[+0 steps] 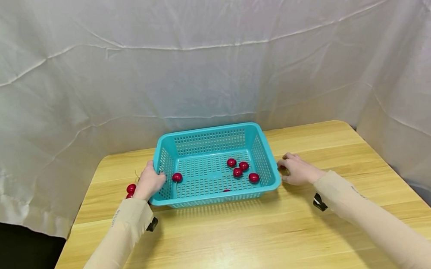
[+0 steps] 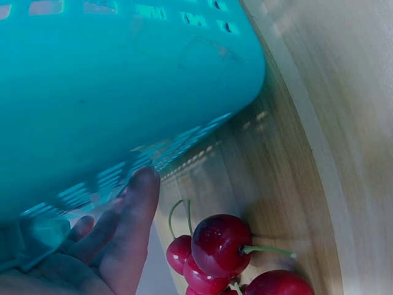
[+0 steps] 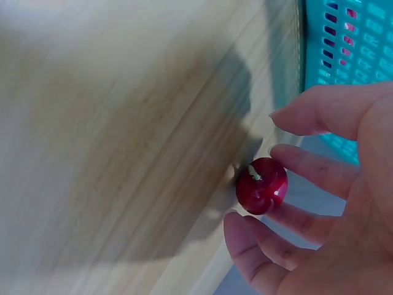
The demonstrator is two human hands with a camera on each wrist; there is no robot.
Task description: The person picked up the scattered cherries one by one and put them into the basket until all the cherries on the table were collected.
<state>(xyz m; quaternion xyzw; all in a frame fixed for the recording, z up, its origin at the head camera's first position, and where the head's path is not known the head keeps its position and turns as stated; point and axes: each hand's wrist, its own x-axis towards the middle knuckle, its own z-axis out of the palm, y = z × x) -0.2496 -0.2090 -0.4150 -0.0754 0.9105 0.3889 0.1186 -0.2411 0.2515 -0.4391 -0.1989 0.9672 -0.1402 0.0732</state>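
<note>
A turquoise plastic basket point(image 1: 210, 130) with slotted walls stands mid-table; several red cherries lie in it, one cherry point(image 1: 177, 177) near its left side and others toward the right. My left hand point(image 1: 151, 183) grips the basket's left rim, thumb over the top and fingers along the outer wall. Just outside that wall, several cherries point(image 2: 221, 244) with green stems lie in a cluster. To the right of the basket, my right hand point(image 1: 298, 170) reaches down with spread, bent fingers around a single cherry point(image 3: 262, 185). The thumb point(image 3: 325, 110) stays apart from this cherry.
The wooden table point(image 1: 226, 246) stretches in front of the basket and to both sides. A pale cloth point(image 1: 210, 78) hangs behind the table and along its sides. Dark wrist devices point(image 1: 319, 202) show beneath both sleeves.
</note>
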